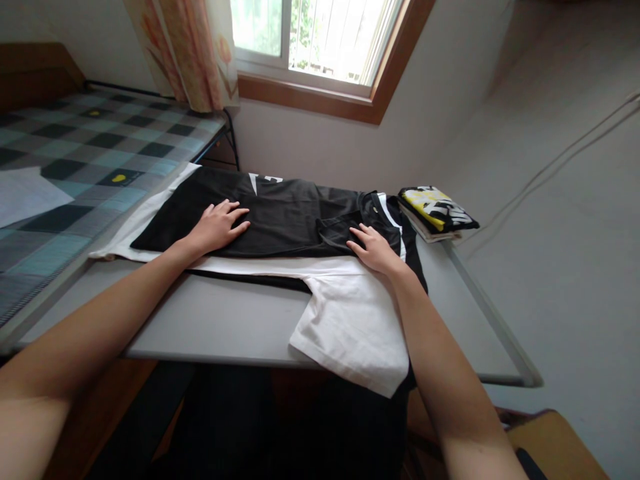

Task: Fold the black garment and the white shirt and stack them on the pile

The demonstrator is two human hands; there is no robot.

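Note:
A black T-shirt [285,217] with white lettering near its far edge lies folded lengthwise on a white T-shirt [357,320]. One white sleeve hangs over the table's front edge. My left hand [219,225] rests flat on the black cloth toward its hem end, fingers spread. Near the collar, my right hand [373,248] lies on the folded black sleeve, its fingers apart. Neither hand grips the cloth. More dark fabric shows beneath the white shirt.
The shirts lie on a grey-white table [225,317]. A folded black, yellow and white garment [440,208] sits at its right back corner. To the left is a checked bed [100,160] with white paper [30,195]. A curtain [193,53] hangs beside the window.

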